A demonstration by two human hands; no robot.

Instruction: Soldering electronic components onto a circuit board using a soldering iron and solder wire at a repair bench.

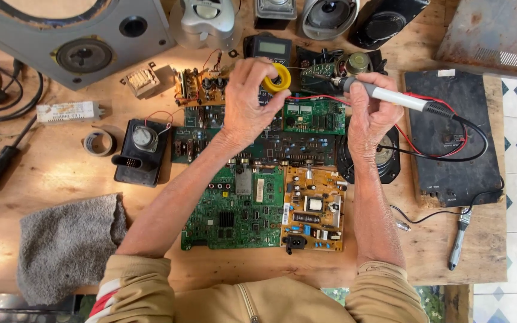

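Holding a yellow solder spool (280, 78) pinched in your left hand (248, 96), you grip a white-handled soldering iron (384, 94) in your closed right hand (371, 113), tip over a small green board (314, 115) near the tabletop's (55, 167) far edge. Larger green (234, 209) and tan (313, 209) circuit boards lie toward the near edge.

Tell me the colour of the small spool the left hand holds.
Yellow: the spool in the left hand shows best in the head view.
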